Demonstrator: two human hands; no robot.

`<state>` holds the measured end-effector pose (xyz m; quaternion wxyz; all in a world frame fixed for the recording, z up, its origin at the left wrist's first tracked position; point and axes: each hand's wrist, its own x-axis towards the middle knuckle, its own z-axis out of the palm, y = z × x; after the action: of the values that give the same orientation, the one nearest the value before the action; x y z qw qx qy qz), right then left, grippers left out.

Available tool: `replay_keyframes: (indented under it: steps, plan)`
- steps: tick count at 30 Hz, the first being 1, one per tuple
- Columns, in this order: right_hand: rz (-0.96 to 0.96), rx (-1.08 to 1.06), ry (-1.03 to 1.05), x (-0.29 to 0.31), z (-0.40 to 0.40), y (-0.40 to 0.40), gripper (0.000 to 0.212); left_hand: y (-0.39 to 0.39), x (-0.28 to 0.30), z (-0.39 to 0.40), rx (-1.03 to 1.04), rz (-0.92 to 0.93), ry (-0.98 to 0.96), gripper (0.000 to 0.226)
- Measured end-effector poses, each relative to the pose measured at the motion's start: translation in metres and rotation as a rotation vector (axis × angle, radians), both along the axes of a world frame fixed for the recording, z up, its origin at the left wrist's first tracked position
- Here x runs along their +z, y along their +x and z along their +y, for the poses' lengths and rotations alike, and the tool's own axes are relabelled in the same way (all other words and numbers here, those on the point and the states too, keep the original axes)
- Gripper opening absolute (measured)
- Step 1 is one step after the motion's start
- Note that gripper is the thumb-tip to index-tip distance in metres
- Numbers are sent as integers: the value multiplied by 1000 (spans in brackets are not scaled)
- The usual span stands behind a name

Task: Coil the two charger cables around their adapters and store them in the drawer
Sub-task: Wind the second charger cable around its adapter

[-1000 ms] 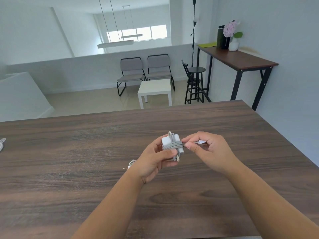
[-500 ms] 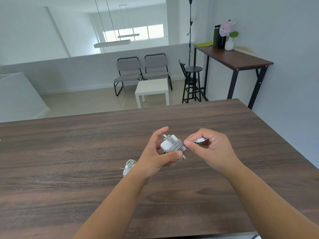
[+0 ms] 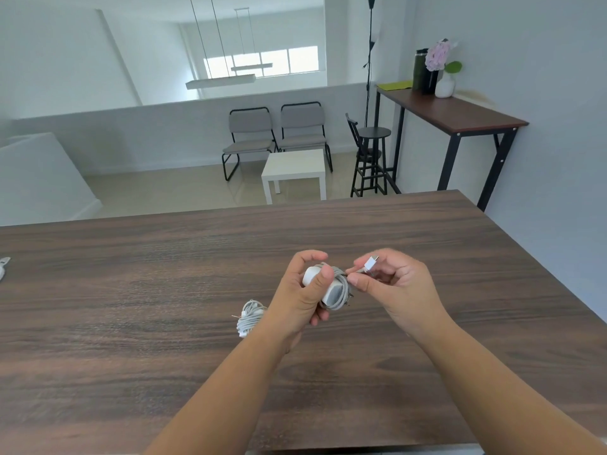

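My left hand (image 3: 302, 297) grips a white charger adapter (image 3: 331, 289) above the dark wooden table (image 3: 131, 307), thumb pressed on its top. Grey cable is wound around the adapter's body. Just to its right, my right hand (image 3: 394, 287) pinches the cable's free end, and the white plug tip (image 3: 371, 263) sticks up between the fingers. A second adapter with its cable coiled around it (image 3: 249, 318) lies on the table beside my left wrist. No drawer is in view.
A small white object (image 3: 4, 266) lies at the table's far left edge. Beyond the table are two grey chairs (image 3: 276, 136), a white side table (image 3: 294, 169), a black stool (image 3: 369, 156) and a tall side desk (image 3: 453, 113) holding a vase and bottle.
My left hand turned the wrapped adapter so the thumb sits on top. My right hand lifted the cable end, and the plug tip now points upward.
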<state>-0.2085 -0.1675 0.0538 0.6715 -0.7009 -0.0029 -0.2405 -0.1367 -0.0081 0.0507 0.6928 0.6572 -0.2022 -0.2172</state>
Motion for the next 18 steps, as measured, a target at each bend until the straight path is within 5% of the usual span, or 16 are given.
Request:
replay_keyframes:
  steps: [4,9,18]
  plan:
    - [11,-57,62,-5,1,2,13,0,3,5,-70,64,9,47]
    - [26,-80,209,-6,2,4,13,7,6,19,-203,162,6,82]
    - [31,-43,225,6,11,3,16,7,4,23,-205,131,-83,53]
